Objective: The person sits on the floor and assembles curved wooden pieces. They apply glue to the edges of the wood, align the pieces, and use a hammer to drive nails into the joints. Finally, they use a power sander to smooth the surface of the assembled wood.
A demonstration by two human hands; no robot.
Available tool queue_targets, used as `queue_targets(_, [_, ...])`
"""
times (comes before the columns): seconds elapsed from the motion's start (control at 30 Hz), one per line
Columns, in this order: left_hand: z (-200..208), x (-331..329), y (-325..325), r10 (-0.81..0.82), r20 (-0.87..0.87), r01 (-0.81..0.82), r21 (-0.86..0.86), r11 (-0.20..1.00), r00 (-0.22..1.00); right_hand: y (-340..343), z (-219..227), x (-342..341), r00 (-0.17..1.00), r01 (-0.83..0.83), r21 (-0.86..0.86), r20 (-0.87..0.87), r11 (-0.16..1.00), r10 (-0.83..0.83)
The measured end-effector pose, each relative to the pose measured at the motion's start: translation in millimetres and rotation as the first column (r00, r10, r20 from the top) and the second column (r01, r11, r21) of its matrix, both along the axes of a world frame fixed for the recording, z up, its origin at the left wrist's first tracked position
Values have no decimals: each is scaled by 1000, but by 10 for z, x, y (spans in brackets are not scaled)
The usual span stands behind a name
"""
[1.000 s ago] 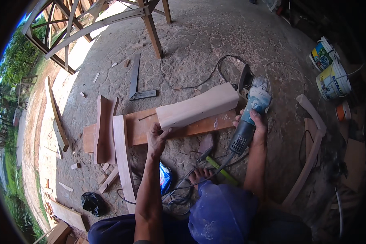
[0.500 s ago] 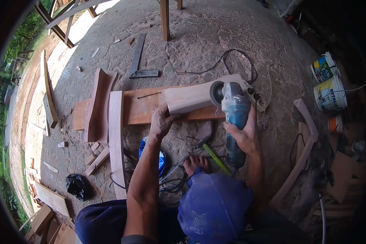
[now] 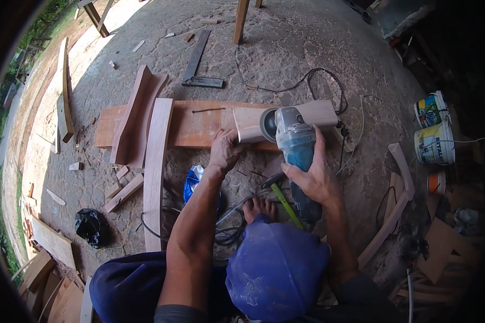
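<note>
My right hand [image 3: 315, 175] is wrapped around the body of a teal and black angle grinder [image 3: 296, 144]. Its round disc [image 3: 268, 125] lies against the upper face of a pale, shaped piece of wood [image 3: 250, 121]. At the near left corner of that piece, my left hand [image 3: 224, 149] grips the edge with bent fingers. The piece rests on a wide reddish-brown plank [image 3: 191, 126] on the ground. The grinder hides the middle of the piece.
Two curved boards, a brown one [image 3: 137, 121] and a pale one [image 3: 159, 156], lie across the plank's left part. A metal square [image 3: 199, 81] is beyond it. A green-handled hammer [image 3: 285, 204] lies near my foot [image 3: 260, 209]. Paint buckets [image 3: 435, 142] stand at right; cables trail nearby.
The grinder's disc has moved left along the piece of wood, toward my left hand. The piece sits more level in view, and the whole view has shifted slightly.
</note>
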State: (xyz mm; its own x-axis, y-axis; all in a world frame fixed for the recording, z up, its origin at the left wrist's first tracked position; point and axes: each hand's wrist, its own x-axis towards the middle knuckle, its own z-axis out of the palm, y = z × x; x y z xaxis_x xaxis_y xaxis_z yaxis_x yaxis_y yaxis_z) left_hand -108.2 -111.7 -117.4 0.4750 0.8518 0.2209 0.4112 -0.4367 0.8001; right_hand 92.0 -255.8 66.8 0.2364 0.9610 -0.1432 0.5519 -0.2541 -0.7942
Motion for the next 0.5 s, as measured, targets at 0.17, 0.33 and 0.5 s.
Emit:
queue_targets(0.17, [-14, 14, -10, 1, 60, -4, 40, 999, 998, 65, 9, -125, 995, -58, -51, 83, 997, 63])
queue_targets(0.33, [72, 23, -53, 0, 51, 1, -10, 1000, 999, 125, 17, -193, 992, -64, -97, 98, 993, 74])
queue_targets(0.5, [43, -10, -23, -5, -25, 5, -4, 1000, 1000, 165, -33, -230, 983, -90, -73, 152, 993, 100])
